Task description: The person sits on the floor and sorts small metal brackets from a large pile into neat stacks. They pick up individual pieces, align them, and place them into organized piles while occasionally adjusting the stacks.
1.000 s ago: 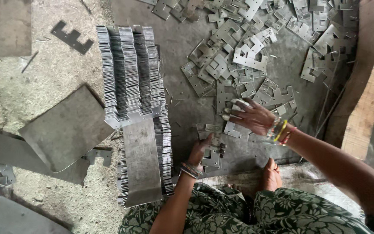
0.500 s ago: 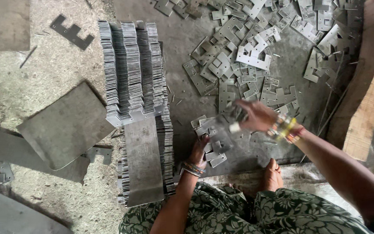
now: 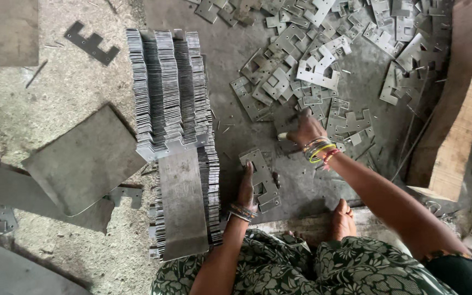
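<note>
small stamped plates (image 3: 262, 183) stacked on grey floor (image 3: 301, 196) near knees, under left hand (image 3: 246, 188), fingers flat, open. right hand (image 3: 303, 130) further out, pinching loose plate (image 3: 288, 121). beyond, scattered pile (image 3: 323, 60); wooden beam (image 3: 460, 104) edging right, tall stacks (image 3: 167, 87) left.

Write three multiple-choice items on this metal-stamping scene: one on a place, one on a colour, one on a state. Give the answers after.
1. Where is the tall stack of metal plates?
A. To the left of the left hand
B. On the wooden beam
C. Behind the person

2. What colour is the person's garment?
A. Plain red
B. Green with a pale pattern
C. White

3. How is the left hand?
A. Raised in the air
B. Clenched round a hammer
C. Lying flat on a small pile of plates

Answers: 1 A, the stack stands on the floor left of that hand. 2 B, green patterned cloth covers the lap. 3 C, its palm presses down on the small pile.
</note>
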Demonstrator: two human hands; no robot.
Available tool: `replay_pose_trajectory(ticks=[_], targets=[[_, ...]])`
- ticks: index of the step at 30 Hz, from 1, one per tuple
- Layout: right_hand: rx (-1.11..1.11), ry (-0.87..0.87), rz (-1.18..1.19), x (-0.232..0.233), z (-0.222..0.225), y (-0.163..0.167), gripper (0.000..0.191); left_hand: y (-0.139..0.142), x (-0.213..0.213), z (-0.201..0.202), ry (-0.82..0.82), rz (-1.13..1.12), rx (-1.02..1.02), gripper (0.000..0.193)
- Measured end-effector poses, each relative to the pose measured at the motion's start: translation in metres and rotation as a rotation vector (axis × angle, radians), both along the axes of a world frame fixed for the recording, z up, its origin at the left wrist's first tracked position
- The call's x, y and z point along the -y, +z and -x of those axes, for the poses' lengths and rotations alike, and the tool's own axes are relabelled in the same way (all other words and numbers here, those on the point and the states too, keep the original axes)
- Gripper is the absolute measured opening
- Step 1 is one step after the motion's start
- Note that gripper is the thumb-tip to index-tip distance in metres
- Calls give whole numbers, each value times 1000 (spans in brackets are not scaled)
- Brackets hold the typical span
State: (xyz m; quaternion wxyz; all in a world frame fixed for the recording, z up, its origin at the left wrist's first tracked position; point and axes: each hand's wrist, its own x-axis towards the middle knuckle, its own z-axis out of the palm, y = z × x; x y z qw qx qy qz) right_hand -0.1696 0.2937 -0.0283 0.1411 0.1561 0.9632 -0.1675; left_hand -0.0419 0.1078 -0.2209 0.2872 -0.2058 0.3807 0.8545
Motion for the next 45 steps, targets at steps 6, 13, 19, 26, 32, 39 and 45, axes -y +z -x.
replay_pose_trajectory(ticks=[6,13,19,26,32,39,45], targets=[[8,275,122,-25,-16,9,37,32,4,5,-44,-137,132,77],[-50,430,-67,-45,-36,6,47,35,3,5,-145,-661,-146,80],[-326,776,-361,-49,-50,-9,59,31,6,3,-143,-25,-96,59],[-491,826,-397,-49,-65,-19,43,33,5,5,-139,-149,40,50],[-456,684,-310,-58,-79,-19,30,22,3,1,-175,-81,42,65],[-703,856,-297,-80,-74,-4,39,-3,-7,6,21,-34,-59,86],[-85,124,-413,-102,-49,-3,74,6,-2,4,86,-261,37,79]])
